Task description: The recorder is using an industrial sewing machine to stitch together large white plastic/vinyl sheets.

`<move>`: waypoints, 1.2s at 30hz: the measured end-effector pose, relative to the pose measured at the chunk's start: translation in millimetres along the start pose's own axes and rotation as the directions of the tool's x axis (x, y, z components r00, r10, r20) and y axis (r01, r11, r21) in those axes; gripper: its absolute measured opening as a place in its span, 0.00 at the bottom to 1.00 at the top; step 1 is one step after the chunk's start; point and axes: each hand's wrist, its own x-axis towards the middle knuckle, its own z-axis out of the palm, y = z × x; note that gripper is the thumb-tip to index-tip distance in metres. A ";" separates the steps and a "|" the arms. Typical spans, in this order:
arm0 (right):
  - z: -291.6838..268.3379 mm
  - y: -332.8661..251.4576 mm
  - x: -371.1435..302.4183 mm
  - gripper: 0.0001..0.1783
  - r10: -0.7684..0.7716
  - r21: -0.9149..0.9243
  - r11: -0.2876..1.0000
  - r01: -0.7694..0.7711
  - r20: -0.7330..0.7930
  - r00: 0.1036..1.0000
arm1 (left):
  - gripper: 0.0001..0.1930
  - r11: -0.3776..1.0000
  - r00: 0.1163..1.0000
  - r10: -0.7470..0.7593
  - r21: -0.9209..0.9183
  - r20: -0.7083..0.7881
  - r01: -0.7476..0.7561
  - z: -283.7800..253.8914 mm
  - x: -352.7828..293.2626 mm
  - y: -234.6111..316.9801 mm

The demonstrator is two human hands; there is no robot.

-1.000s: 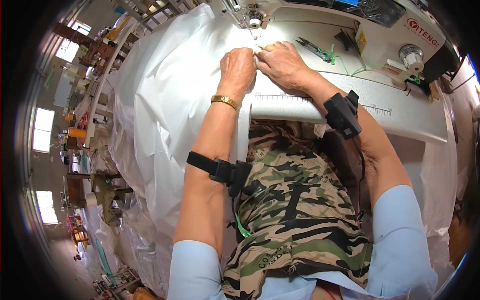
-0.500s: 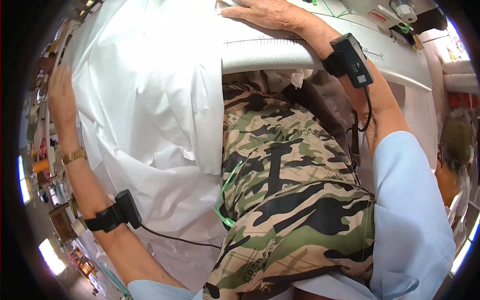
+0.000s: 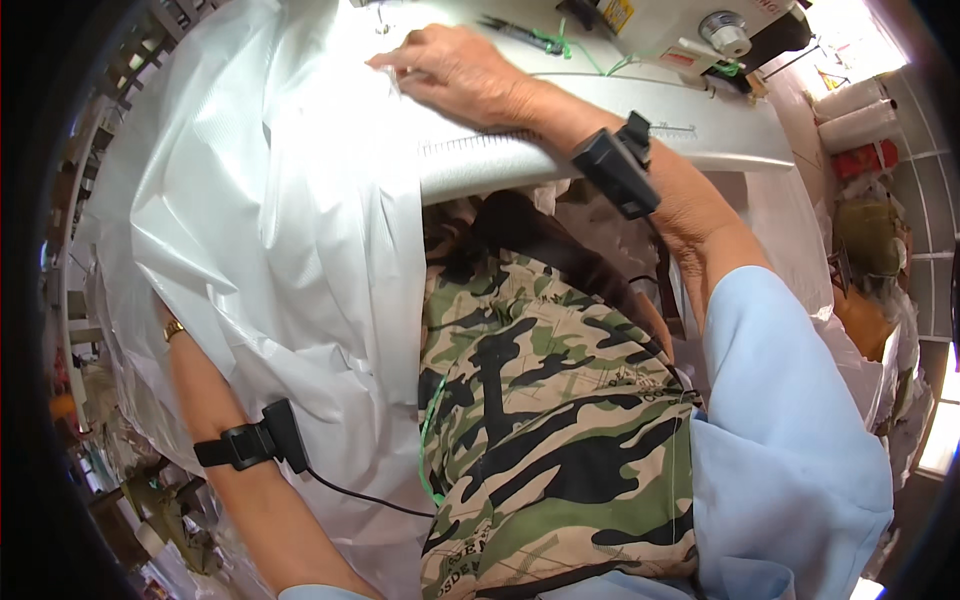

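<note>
Your large, glossy white sheet of plastic-like fabric covers the left part of the pale metal worktop with a ruled front edge and hangs below it in loose folds. Your right hand is over the worktop, beside the sheet's near-side margin, fingers loosely bent; whether they pinch the sheet you cannot tell from here. Your left hand, past the gold wristband, is hidden by the sheet left of the worktop, so its grip cannot be told. The handling looks partway: the sheet lies in place, its hanging folds unsmoothed; no stitching can be made out.
</note>
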 end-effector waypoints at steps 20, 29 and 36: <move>8.9 -40.7 -2.4 0.18 -0.027 -0.012 1.000 0.025 -0.351 0.936 | 0.25 0.185 0.847 0.527 0.982 -0.076 -0.027 -265.7 -195.0 35.5; 70.5 -150.1 -127.1 0.28 0.224 0.715 0.636 -0.291 0.191 0.956 | 0.13 0.485 0.627 0.603 0.397 0.493 -0.779 66.9 -346.8 116.2; 95.0 -228.1 -54.0 0.24 0.034 0.969 0.175 -0.174 0.170 0.985 | 0.12 0.733 0.557 0.233 0.232 0.797 -0.639 146.6 -401.0 5.4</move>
